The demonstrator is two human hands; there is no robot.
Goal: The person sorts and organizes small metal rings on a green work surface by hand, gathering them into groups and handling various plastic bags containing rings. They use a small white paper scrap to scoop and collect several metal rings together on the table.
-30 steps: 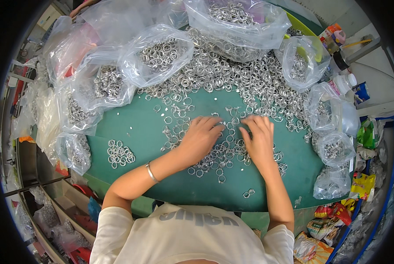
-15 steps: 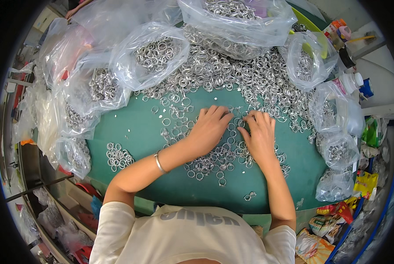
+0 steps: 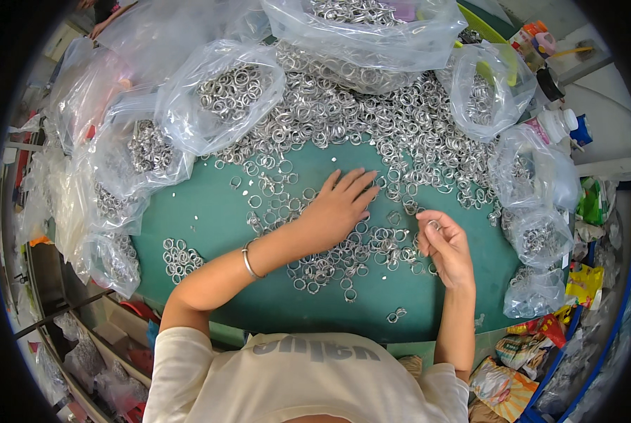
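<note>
At the bottom edge, the white shirt (image 3: pixel 294 384) is cut off by the frame; large grey lettering crosses its chest, upside down to the camera. Beyond it, the green tabletop (image 3: pixel 252 307) carries a linked-looking pair of rings (image 3: pixel 396 315), too small to tell whether they are joined. To the right, below table height, colourful packets (image 3: pixel 499 388) bear print that is creased and bent by the lens.

The left hand (image 3: pixel 338 215), with a bangle (image 3: pixel 248 261) on its wrist, lies palm down over the loose rings (image 3: pixel 344 257), fingers spread well apart; what its palm covers is hidden. The right hand (image 3: pixel 446 243) is turned partly up just right of these rings, thumb and bent fingers closed on a small silvery ring (image 3: pixel 434 225), its outline partly covered by the fingertips. A separate cluster of rings (image 3: pixel 182 261) lies toward the table's left side.

Farther off, a dense heap of rings (image 3: pixel 428 134) curves across the table, single pieces hard to make out. Clear bags (image 3: pixel 224 137) of rings surround it, their folds and glare blurring the contents. A white bottle (image 3: pixel 561 125) stands at right, its label partly hidden by plastic. At the far left, another person's arm (image 3: pixel 111 20) is cut off by the dark rim.
</note>
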